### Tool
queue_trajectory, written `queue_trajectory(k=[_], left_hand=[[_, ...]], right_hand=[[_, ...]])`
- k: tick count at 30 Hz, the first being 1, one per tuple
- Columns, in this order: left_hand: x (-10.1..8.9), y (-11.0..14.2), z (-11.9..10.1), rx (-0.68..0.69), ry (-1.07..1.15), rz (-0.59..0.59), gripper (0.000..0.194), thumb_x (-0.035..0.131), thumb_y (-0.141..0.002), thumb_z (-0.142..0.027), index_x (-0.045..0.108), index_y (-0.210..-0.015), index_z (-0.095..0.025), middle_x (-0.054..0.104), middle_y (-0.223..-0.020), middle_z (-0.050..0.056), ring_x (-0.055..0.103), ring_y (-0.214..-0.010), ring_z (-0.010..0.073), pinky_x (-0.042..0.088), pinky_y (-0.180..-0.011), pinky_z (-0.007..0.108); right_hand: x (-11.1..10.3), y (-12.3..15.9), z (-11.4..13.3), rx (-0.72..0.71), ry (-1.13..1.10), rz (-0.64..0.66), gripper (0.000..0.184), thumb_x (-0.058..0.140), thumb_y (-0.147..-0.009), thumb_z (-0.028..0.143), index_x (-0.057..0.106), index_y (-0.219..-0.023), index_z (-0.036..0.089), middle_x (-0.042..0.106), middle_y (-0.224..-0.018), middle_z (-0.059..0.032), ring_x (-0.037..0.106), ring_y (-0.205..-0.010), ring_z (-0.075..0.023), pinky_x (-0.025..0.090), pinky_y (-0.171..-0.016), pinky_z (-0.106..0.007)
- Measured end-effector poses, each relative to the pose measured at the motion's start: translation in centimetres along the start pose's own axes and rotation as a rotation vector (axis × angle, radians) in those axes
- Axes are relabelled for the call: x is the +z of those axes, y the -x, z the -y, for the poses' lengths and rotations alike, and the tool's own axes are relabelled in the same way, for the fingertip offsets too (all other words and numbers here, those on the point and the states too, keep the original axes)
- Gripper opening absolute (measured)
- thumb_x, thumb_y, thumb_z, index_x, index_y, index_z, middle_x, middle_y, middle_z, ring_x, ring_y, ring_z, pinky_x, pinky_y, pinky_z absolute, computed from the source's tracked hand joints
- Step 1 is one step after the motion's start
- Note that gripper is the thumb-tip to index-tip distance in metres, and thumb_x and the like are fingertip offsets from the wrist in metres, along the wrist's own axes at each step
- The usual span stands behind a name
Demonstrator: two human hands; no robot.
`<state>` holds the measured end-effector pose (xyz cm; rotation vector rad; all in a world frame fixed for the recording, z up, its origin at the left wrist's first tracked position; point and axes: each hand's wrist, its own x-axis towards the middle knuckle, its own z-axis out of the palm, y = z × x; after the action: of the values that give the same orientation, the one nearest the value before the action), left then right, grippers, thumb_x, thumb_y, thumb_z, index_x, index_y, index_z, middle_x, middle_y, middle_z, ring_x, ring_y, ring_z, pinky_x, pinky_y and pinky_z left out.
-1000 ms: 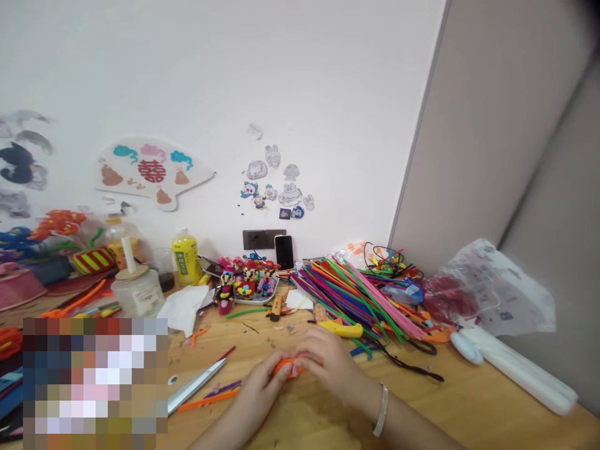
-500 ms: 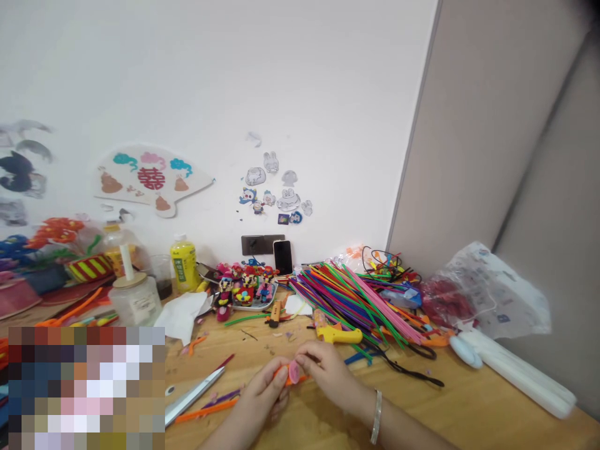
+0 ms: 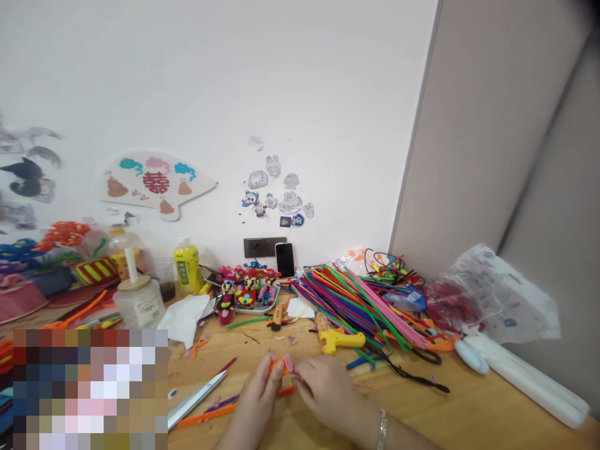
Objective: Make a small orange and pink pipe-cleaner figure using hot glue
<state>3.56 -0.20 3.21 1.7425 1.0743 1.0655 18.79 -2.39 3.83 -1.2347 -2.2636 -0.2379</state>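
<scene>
Between my two hands is a small pink and orange pipe-cleaner piece [image 3: 288, 363]. My left hand [image 3: 259, 389] is closed around its orange part, thumb on top. At the pink end, the fingers of my right hand [image 3: 323, 389] are pinched together against it; the fingertips are partly hidden. An orange pipe cleaner [image 3: 220, 414] lies on the table left of my left hand, near scissors [image 3: 199, 395]. Beyond my right hand rests a yellow glue gun [image 3: 342, 339].
A heap of coloured pipe cleaners [image 3: 356, 306] spreads at the back right. Small figures [image 3: 250, 290] stand in a tray, with a phone [image 3: 284, 260] behind. A yellow bottle [image 3: 186, 267] and a glass jar [image 3: 140, 305] stand left. A plastic bag [image 3: 497, 294] lies right.
My right hand has turned, its back now more towards me, and its fingers have shifted lower on the pink end. The held piece has moved slightly left and up.
</scene>
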Motion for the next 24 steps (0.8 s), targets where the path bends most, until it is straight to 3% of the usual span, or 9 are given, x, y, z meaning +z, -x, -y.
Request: queue_trajectory(k=[5,12,24], left_hand=[[-0.52,-0.11,0.48,0.092,-0.212,0.119,0.022,0.036,-0.084,-0.037,0.052,-0.082,-0.022,0.063,-0.079,0.002,0.058,-0.077,0.0179,0.043,-0.072,0.028],[-0.28,0.45,-0.25,0.115,-0.301,0.150,0.025,0.039,-0.082,-0.034,0.050,-0.100,-0.021,0.064,-0.099,0.008,0.059,-0.091,0.0203,0.045,-0.080,0.032],[-0.14,0.02,0.37,0.117,-0.248,-0.053,0.025,0.039,-0.080,-0.034,0.055,-0.093,-0.019,0.067,-0.099,0.011,0.060,-0.094,0.0230,0.047,-0.082,0.037]], right_hand=[[0.25,0.09,0.01,0.002,0.046,-0.050,0.015,0.045,-0.084,0.019,0.055,-0.074,0.018,0.063,-0.067,-0.0005,0.055,-0.059,-0.0138,0.033,-0.053,-0.024],[0.79,0.20,-0.75,0.089,0.032,-0.032,0.013,0.049,-0.081,0.017,0.056,-0.070,0.018,0.063,-0.065,0.0005,0.056,-0.058,-0.0130,0.029,-0.051,-0.023],[0.38,-0.04,-0.30,0.098,-0.038,-0.051,0.022,0.042,-0.086,0.023,0.057,-0.071,0.018,0.063,-0.064,0.0007,0.057,-0.058,-0.0115,0.031,-0.051,-0.022]])
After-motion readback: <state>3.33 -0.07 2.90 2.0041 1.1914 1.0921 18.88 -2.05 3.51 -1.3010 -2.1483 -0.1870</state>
